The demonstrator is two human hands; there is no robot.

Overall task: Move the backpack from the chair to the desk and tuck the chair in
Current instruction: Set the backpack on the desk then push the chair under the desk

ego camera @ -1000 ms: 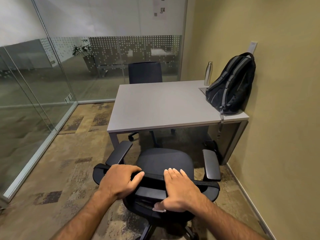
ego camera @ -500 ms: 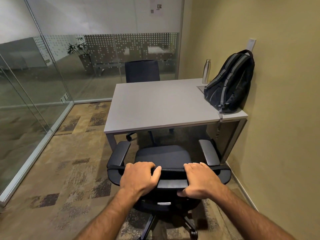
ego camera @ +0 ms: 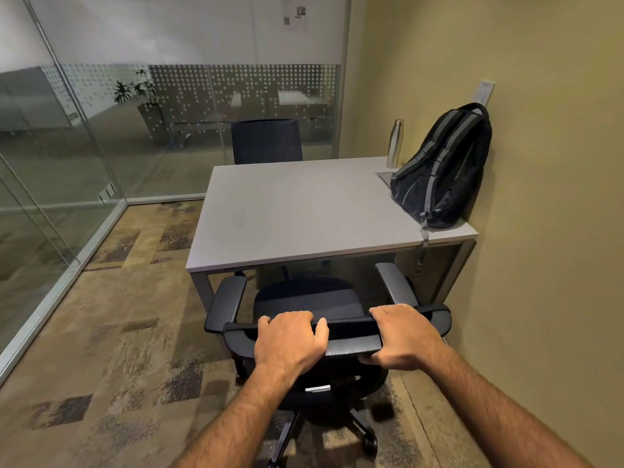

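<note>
A black backpack [ego camera: 442, 170] with grey straps stands on the grey desk's [ego camera: 297, 211] far right corner, leaning against the yellow wall. A black office chair [ego camera: 304, 298] with two armrests stands in front of the desk, its seat front just under the desk edge. My left hand [ego camera: 290, 339] is closed over the top of the chair's backrest at its middle. My right hand [ego camera: 401, 336] grips the same backrest top further right. Both forearms reach in from the bottom of the view.
A steel bottle [ego camera: 395, 143] stands behind the backpack near a cable hatch. A second dark chair [ego camera: 266, 140] sits at the desk's far side. Glass walls [ego camera: 67, 163] run along the left and back; the yellow wall [ego camera: 540, 231] is close on the right.
The chair has rolled forward toward the desk and swung square to it, with both hands shifting from resting on the backrest to gripping its top edge.
</note>
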